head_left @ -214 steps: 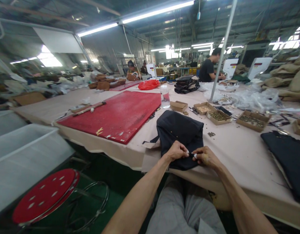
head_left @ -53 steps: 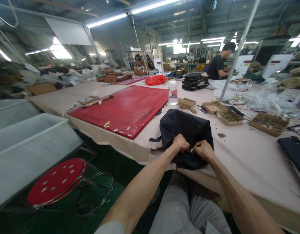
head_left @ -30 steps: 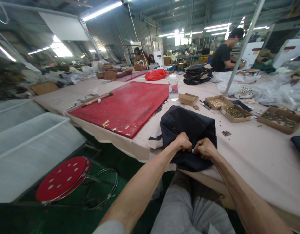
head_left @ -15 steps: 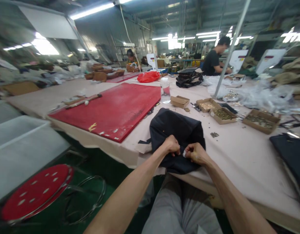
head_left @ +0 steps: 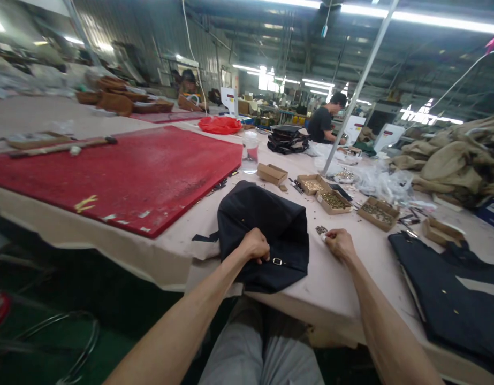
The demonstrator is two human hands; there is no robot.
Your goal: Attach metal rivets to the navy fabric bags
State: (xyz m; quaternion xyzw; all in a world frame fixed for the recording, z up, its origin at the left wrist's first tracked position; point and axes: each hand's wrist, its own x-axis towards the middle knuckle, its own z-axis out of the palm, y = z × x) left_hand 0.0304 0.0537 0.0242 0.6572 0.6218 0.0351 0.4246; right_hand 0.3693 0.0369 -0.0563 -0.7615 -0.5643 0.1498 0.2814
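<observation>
A black bag [head_left: 266, 214] of smooth material lies at the table's near edge, with a small metal buckle [head_left: 277, 261] on its front. My left hand [head_left: 255, 245] is closed on the bag's front, just left of the buckle; its fingertips are partly hidden. Right of the bag, my right hand [head_left: 340, 244] is at a small pile of metal fittings [head_left: 321, 230], thumb and fingers pinched together. Something white shows at those fingertips, and whether a fitting is between them is too small to tell.
Cardboard boxes of small metal parts [head_left: 333, 202] stand beyond the bag. A red board [head_left: 122, 176] with a hammer [head_left: 66, 147] lies left. A clear plastic cup [head_left: 250, 155] and a metal pole [head_left: 359, 88] stand behind. Dark fabric pieces [head_left: 451, 289] lie right. A co-worker [head_left: 325, 120] sits farther back.
My right hand has left the bag's front and moved right to the pile of fittings. The buckle now shows. My left hand stays on the bag. The view has turned right.
</observation>
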